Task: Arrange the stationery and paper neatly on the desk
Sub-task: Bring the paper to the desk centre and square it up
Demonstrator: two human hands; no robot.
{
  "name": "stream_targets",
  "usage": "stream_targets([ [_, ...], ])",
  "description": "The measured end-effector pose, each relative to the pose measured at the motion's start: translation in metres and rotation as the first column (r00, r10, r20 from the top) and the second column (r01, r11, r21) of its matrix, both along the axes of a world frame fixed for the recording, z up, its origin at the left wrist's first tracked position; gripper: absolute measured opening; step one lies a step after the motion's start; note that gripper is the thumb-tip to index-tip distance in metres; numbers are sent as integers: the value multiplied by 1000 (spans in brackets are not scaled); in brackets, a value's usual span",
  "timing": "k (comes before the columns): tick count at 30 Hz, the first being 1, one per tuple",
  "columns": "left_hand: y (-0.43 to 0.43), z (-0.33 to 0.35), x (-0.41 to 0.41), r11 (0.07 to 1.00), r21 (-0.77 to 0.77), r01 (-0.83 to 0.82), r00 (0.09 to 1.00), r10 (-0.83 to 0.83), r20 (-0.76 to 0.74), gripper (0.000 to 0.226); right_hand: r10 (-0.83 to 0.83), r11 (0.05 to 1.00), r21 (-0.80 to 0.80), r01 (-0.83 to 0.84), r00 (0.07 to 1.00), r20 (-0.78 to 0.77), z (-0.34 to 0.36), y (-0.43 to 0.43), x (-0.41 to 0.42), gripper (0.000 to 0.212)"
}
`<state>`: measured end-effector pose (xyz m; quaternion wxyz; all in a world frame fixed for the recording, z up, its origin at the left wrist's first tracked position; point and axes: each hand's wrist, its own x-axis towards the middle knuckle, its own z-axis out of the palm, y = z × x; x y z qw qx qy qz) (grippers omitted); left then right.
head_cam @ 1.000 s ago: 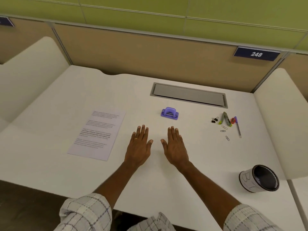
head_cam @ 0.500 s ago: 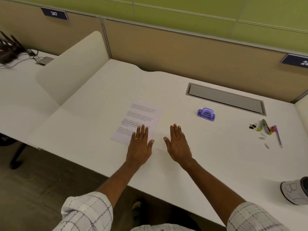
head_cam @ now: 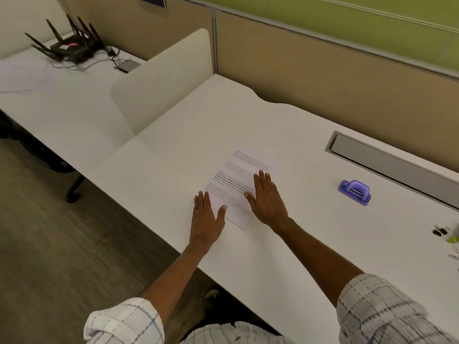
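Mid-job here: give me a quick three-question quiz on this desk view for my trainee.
1. True or false: the left hand and the right hand both have straight fingers and grip nothing.
2. The purple hole punch sits: A) on the printed sheet; B) to the right of the sheet, apart from it; C) under the right hand.
3. Short answer: which hand covers more of the sheet?

Key: 1 true. 2 B. 3 the right hand; only the left hand's thumb side overlaps the sheet's near edge.
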<state>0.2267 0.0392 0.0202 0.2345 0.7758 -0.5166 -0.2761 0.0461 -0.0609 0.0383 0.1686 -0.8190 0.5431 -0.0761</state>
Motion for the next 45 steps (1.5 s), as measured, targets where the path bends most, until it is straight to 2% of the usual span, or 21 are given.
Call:
stream_targets([
  [4,-4,-8,4,1000,21,-12,1000,12,-19,73,61,998,-3,-61,998,-20,-2,-45,3,70],
  [15,-23,-22,5,1000,-30,-1,996,4,85,65,16,996,93,-16,1000,-2,-11,-142,10,64],
  [20,-31,-29,5,999,-27,38,995,-35,93,65,-76,986,144,81,996,-41,-11,-177,8,66],
  [25,-35,-34,6,1000,-17,17,999,-16,46,64,-122,962,235,140,988,-92,-16,-202,8,80],
  [31,-38,-32,2,1000,-9,-25,1000,26,16,65,-192,891,395,224,974,-120,-15,-231,10,80],
  [37,-37,-32,2,1000,-1,-24,999,24,23,66,-259,804,567,182,964,57,-11,-248,5,58],
  [40,-37,-35,3,1000,3,-14,999,14,30,67,-240,802,579,147,967,87,-8,-247,6,40],
  [45,-36,-35,5,1000,-8,-11,1000,12,25,67,-217,790,608,77,963,159,10,-247,3,32],
])
